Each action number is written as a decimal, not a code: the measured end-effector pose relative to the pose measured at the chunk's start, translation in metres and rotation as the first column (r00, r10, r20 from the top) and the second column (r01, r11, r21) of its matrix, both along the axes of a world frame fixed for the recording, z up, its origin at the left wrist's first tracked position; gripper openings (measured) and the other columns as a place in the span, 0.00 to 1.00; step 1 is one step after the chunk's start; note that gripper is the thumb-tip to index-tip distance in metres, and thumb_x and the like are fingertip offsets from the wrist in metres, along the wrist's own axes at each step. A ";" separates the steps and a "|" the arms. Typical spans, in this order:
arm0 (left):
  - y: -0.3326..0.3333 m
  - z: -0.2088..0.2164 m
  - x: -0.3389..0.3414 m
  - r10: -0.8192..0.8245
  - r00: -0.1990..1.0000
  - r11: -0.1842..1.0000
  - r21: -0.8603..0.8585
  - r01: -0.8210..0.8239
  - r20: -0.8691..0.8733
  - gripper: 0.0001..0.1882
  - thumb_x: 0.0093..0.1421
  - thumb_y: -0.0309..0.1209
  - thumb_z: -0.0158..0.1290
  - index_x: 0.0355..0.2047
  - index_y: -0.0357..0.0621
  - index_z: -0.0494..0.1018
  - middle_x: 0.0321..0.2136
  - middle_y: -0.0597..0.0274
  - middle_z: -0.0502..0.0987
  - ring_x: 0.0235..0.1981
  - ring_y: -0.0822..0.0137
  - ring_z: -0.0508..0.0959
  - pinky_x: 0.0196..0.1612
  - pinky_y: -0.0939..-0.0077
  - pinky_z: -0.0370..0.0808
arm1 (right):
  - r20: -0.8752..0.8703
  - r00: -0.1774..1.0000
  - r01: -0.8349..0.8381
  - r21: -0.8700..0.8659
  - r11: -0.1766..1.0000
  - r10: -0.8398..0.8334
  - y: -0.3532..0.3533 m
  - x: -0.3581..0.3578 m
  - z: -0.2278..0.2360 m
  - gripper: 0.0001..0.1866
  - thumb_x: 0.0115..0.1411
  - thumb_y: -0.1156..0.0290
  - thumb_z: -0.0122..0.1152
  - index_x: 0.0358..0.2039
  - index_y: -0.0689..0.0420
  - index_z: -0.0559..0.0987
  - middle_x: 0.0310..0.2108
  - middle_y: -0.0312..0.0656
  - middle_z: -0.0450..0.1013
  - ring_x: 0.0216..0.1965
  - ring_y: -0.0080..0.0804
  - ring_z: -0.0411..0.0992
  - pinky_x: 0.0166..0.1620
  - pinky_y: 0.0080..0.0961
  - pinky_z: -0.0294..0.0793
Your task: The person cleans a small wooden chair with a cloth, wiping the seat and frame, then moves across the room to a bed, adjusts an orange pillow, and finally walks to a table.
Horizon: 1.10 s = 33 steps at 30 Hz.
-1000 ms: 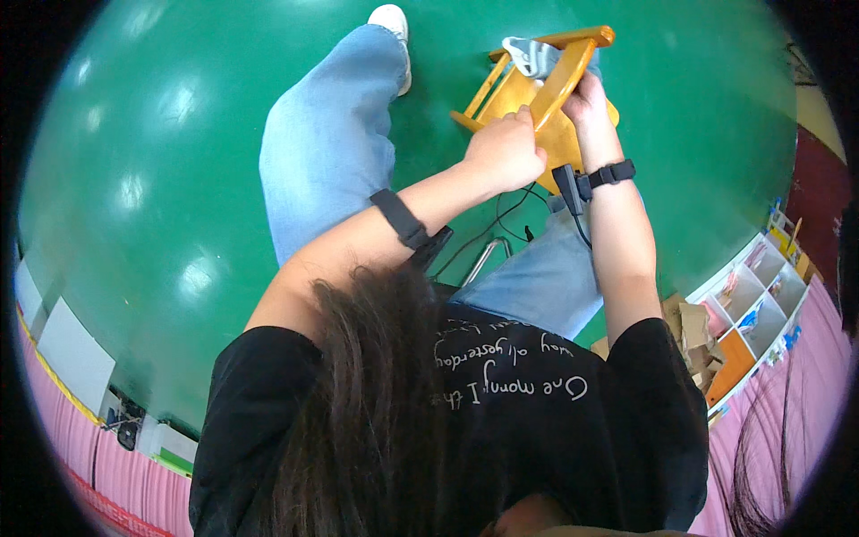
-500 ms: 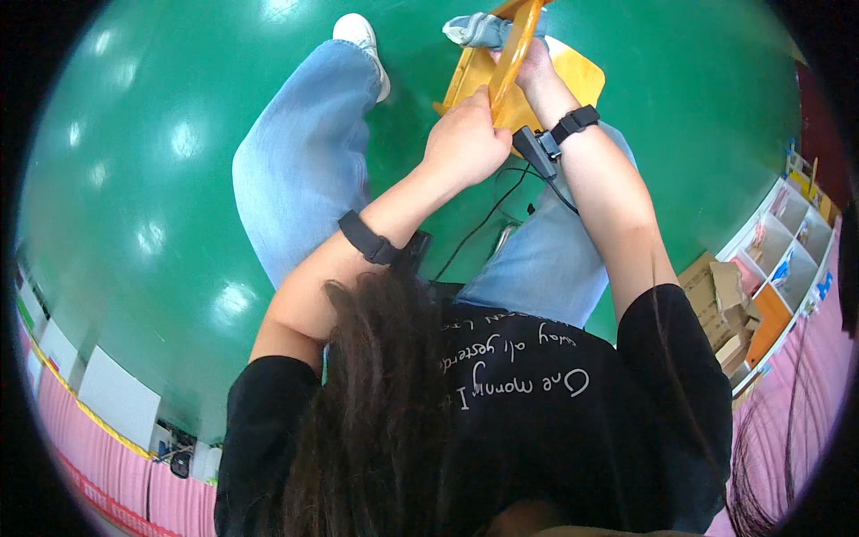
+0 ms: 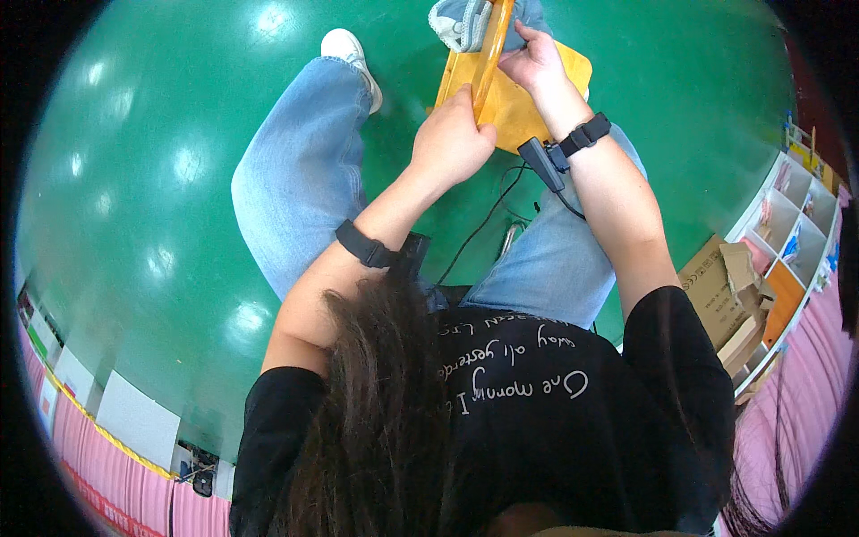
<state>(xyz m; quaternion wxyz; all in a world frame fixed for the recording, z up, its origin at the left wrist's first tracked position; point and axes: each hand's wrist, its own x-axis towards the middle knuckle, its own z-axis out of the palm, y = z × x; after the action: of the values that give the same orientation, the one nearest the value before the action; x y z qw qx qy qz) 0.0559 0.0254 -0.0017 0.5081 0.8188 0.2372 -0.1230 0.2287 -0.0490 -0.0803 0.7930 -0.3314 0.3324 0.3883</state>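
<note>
A small yellow wooden chair [image 3: 519, 115] stands in front of me near the top of the view. My left hand [image 3: 455, 137] is closed round the lower end of its upright wooden rail. Beside the rail, over the yellow panel, my right hand [image 3: 539, 64] has its thumb and fingers apart; some fingertips are partly hidden by the rail. Past that hand lies a crumpled grey-blue and white cloth [image 3: 463, 25], cut off by the top edge of the picture. It shows on both sides of the rail.
Below the chair, a black cable [image 3: 488, 217] runs between my legs from the device at my right wrist strap [image 3: 586, 134]. A cardboard box [image 3: 716, 291] and white cubby shelving [image 3: 787, 219] stand at the right. A white panel [image 3: 139, 419] is at the lower left.
My right hand has come off the cloth and its fingers have spread. The cloth now sits higher in the view. My left hand and the rail have shifted slightly left.
</note>
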 end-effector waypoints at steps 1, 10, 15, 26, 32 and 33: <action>0.000 -0.002 0.002 0.001 1.000 1.000 0.015 -0.001 -0.004 0.25 0.46 0.31 0.46 0.43 0.28 0.62 0.34 0.39 0.71 0.38 0.48 0.73 0.43 0.59 0.69 | 0.021 1.000 -0.013 0.006 1.000 0.013 0.000 0.000 0.001 0.15 0.60 0.72 0.39 0.48 0.54 0.63 0.48 0.41 0.65 0.52 0.38 0.62 0.57 0.43 0.54; 0.002 -0.011 0.010 0.002 1.000 0.999 -0.036 -0.003 -0.023 0.29 0.45 0.31 0.45 0.49 0.28 0.59 0.37 0.38 0.71 0.40 0.49 0.72 0.44 0.61 0.69 | 0.462 0.840 -0.151 -0.306 0.940 0.285 -0.009 0.006 -0.004 0.12 0.59 0.73 0.45 0.45 0.56 0.67 0.43 0.36 0.68 0.43 0.29 0.68 0.48 0.30 0.66; 0.002 -0.024 0.011 0.006 1.000 1.000 -0.020 -0.006 0.000 0.29 0.45 0.31 0.45 0.48 0.30 0.60 0.36 0.40 0.72 0.38 0.48 0.73 0.43 0.60 0.69 | 0.570 0.674 -0.239 -0.435 0.868 0.471 -0.020 0.011 -0.022 0.12 0.59 0.71 0.48 0.44 0.56 0.68 0.41 0.34 0.69 0.42 0.26 0.68 0.46 0.25 0.66; 0.013 -0.055 0.037 0.049 0.994 0.984 0.164 -0.064 0.094 0.20 0.55 0.37 0.43 0.45 0.39 0.64 0.38 0.46 0.69 0.39 0.49 0.71 0.40 0.60 0.68 | 0.525 0.571 -0.376 -0.516 0.770 0.631 -0.020 -0.010 -0.032 0.17 0.58 0.69 0.50 0.48 0.60 0.66 0.42 0.37 0.68 0.42 0.25 0.65 0.46 0.23 0.64; 0.011 -0.080 0.053 0.093 0.956 0.973 0.178 -0.147 0.278 0.19 0.58 0.38 0.40 0.46 0.39 0.62 0.37 0.49 0.66 0.39 0.51 0.69 0.40 0.62 0.67 | 0.414 0.492 -0.561 -0.521 0.643 0.766 -0.036 -0.015 -0.041 0.20 0.58 0.68 0.51 0.49 0.60 0.66 0.45 0.40 0.67 0.46 0.27 0.63 0.51 0.24 0.61; 0.010 -0.083 0.057 0.105 0.962 0.983 0.122 -0.140 0.252 0.18 0.59 0.37 0.40 0.45 0.39 0.62 0.37 0.49 0.67 0.39 0.51 0.69 0.40 0.62 0.67 | 0.393 0.475 -0.593 -0.519 0.616 0.788 -0.041 -0.014 -0.045 0.20 0.58 0.68 0.51 0.50 0.61 0.65 0.45 0.40 0.67 0.46 0.28 0.63 0.51 0.24 0.61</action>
<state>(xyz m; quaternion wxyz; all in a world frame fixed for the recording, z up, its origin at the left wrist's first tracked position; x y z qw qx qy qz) 0.1129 0.0350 -0.0843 0.4819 0.8448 0.2310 0.0273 0.2148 -0.0898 -0.1254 0.5612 -0.6606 -0.0388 0.4972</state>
